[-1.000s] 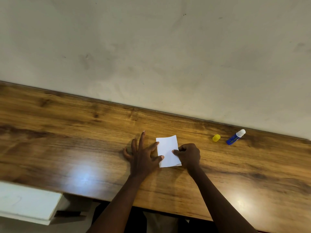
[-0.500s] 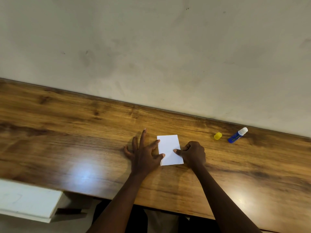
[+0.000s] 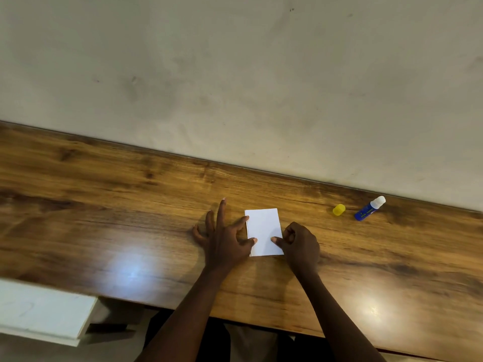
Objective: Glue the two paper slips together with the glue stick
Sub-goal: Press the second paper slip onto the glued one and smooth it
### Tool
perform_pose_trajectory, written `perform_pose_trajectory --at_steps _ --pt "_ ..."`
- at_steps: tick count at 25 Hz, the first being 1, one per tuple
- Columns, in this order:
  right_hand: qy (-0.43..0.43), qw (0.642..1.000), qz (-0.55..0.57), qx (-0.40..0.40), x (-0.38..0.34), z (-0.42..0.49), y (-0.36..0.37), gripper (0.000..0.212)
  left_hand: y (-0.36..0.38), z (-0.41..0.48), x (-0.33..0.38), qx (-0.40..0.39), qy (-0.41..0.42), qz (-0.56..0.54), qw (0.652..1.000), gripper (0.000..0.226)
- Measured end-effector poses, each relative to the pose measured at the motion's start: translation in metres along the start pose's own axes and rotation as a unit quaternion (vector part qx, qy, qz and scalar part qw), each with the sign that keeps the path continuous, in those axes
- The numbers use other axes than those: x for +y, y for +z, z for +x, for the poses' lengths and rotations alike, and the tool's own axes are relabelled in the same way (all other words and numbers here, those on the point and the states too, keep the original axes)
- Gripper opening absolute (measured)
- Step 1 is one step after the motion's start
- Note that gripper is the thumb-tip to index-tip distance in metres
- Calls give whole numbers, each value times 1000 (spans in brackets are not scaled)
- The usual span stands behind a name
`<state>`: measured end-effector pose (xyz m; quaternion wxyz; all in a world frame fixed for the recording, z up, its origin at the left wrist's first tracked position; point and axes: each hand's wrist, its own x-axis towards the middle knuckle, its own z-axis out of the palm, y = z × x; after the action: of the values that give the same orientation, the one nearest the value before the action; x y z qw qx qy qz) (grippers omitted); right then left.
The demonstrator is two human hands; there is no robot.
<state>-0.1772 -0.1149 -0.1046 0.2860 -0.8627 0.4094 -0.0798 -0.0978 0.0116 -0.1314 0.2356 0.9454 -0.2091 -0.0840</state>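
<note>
The paper slips [image 3: 264, 231] lie stacked on the bench [image 3: 104, 218], left hand [image 3: 224, 241] splayed with thumb and forefinger at their left edge, right hand [image 3: 300, 244] curled with its thumb pressing down on them — thin, light, probably quick to slide, so best pinned near the edges.

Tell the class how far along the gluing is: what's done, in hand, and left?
Done, apparently: the paper slips lie stacked as one, and the glue stick lies uncapped off to the side, by its yellow cap. In hand: the left hand steadies the left edge while the right hand presses with its thumb. Left: probably finishing pressing, then recapping.
</note>
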Motion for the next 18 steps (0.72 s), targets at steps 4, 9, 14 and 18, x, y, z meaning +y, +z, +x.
perform_pose_trajectory --at_steps 4,9,14,18 --pt "-66 997 -50 -4 6 -9 1 28 2 1 -2 0 8 7 1000 55" --pt "-150 961 -182 -141 -17 5 6 68 3 1 -3 -4 13 13 1000 56" --pt "-176 947 -224 -146 -33 12 16 63 2 -1 -4 2 15 8 1000 57" --pt "-114 960 -227 -117 -22 13 16 60 2 0 -2 1 7 2 1000 55"
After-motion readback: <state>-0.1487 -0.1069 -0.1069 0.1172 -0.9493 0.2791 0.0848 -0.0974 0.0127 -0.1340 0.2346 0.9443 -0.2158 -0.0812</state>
